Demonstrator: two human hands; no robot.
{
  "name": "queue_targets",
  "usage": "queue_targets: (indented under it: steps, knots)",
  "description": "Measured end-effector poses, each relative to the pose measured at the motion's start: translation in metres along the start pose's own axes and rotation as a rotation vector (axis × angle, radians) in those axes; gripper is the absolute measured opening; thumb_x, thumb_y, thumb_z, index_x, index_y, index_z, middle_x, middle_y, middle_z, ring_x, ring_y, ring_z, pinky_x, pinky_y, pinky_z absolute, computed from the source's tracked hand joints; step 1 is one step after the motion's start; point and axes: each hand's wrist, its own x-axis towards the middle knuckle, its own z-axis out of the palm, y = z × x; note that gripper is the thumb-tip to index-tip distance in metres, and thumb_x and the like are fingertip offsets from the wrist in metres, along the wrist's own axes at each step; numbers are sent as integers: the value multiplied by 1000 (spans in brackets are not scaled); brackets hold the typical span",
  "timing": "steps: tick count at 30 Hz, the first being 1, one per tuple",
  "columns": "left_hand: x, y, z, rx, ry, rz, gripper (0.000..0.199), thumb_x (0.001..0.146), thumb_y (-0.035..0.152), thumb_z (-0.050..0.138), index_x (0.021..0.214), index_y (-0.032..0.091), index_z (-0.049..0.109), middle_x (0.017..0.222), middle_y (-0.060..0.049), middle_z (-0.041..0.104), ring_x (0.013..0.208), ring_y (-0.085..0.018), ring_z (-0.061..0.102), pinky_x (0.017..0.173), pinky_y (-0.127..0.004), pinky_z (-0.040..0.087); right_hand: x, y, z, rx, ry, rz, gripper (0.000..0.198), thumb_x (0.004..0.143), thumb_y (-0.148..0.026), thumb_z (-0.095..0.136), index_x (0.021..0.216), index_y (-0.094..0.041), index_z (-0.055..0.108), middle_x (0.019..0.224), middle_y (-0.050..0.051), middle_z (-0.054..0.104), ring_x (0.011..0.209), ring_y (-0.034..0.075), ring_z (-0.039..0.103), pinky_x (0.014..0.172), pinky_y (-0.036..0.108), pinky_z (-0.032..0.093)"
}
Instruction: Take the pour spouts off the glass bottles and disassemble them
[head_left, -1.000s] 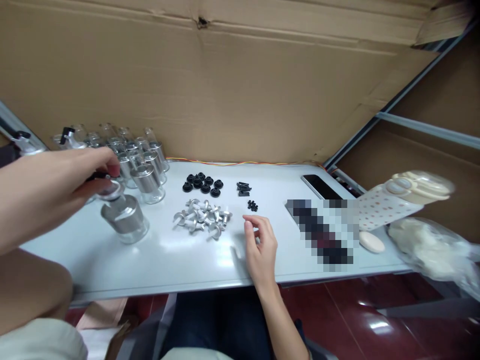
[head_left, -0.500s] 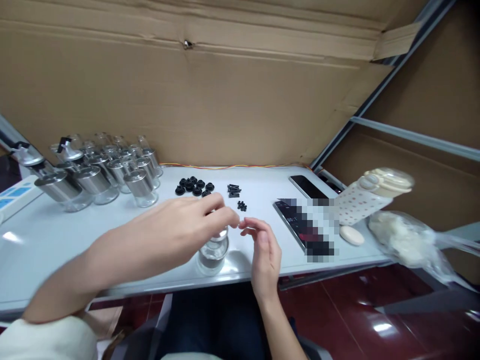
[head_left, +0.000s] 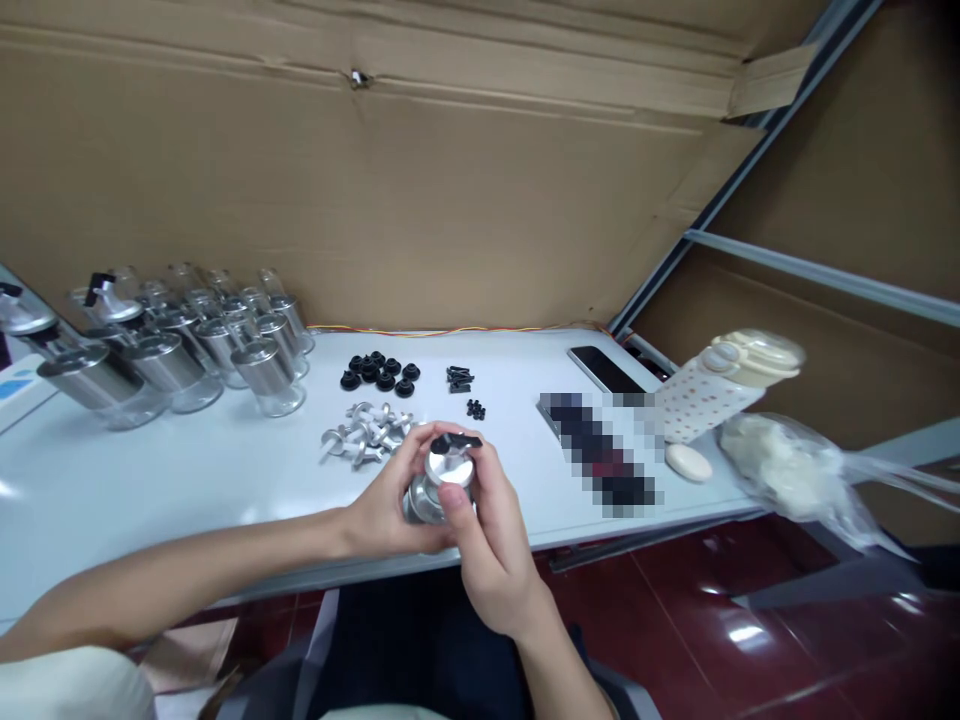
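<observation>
Close to the table's front edge, a glass bottle (head_left: pixel 422 503) has a silver pourer top (head_left: pixel 451 468) with a black flip piece (head_left: pixel 456 442). My left hand (head_left: pixel 390 502) wraps round the bottle from the left. From the right, my right hand (head_left: pixel 491 530) grips the pourer top, its thumb pressed on the silver rim. Just beyond my hands lies a pile of silver spout pieces (head_left: pixel 367 432). Farther back are black stoppers (head_left: pixel 379 372), thin black parts (head_left: pixel 460 379) and tiny black pieces (head_left: pixel 475 409). My fingers hide most of the bottle.
Several glass bottles with steel sleeves (head_left: pixel 259 365) crowd the left; two carry pourer tops. At right are a phone (head_left: pixel 606 370), a blurred-out device (head_left: pixel 600 455), a white oval object (head_left: pixel 688 462), a dotted drinking bottle (head_left: pixel 705 395) and a plastic bag (head_left: pixel 787 470). Cardboard (head_left: pixel 465 200) lines the back.
My left hand has lowered from above the bottle to around it. My right hand has moved left and closed on the pourer top. The silver pile, formerly behind my arm, now shows.
</observation>
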Motion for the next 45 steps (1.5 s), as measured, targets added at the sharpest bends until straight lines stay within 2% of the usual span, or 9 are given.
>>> queue_targets:
  steps: [4,9,20,23,26,31,36,40,45]
  knots:
    - [-5,-10,5,-87,43,-169,60,61,21,74,113,18,45,90,-4,56,86,-20,57,72,-28,49,1,13,10,-100,79,-123,27,96,-44,30,106,-21,42,91,7,58,73,18,57,64,32,47]
    - [-4,-15,5,-142,32,-222,53,54,19,77,98,16,47,83,0,52,75,-14,51,67,-24,46,1,20,16,-75,141,-119,27,96,-49,30,104,-24,38,68,-3,46,55,13,46,54,27,40]
    - [-6,4,20,-356,63,-268,54,59,16,74,103,18,44,100,-3,54,86,-16,54,74,-27,47,8,-6,10,303,159,212,38,92,-57,35,95,-22,49,66,-2,61,56,12,56,50,22,43]
    - [-7,2,19,-339,26,-253,51,59,17,76,97,18,43,101,-4,54,92,-19,56,79,-31,47,8,-12,11,327,257,349,48,89,-64,32,87,-21,52,68,1,65,62,15,61,53,24,45]
    - [-8,-3,16,-275,-17,-209,54,61,20,77,103,17,43,107,-7,54,101,-23,55,89,-36,43,12,-12,8,391,382,495,52,86,-68,32,87,-20,53,70,4,68,65,19,64,55,28,48]
    - [-10,-4,13,-152,34,-170,68,60,27,81,114,17,41,111,-9,54,101,-23,55,89,-37,43,19,10,-4,582,488,418,45,84,-65,41,91,-22,51,77,4,69,71,20,66,62,32,51]
    - [-13,-1,13,-24,36,-137,60,67,30,76,114,18,40,111,-9,52,100,-23,55,88,-37,44,13,49,-14,323,346,456,41,84,-61,46,88,-21,55,82,5,67,82,21,64,71,32,50]
    - [-10,-2,7,53,57,108,79,69,32,77,130,27,27,127,-11,43,112,-24,51,94,-38,43,2,76,-20,72,342,428,37,81,-55,54,85,-19,57,85,4,65,81,19,60,74,31,47]
    - [8,24,-9,341,-185,320,73,81,26,66,138,33,21,123,-10,50,110,-20,53,96,-35,42,-8,86,-19,3,320,431,37,81,-50,55,100,-18,56,81,3,64,78,19,60,74,31,46]
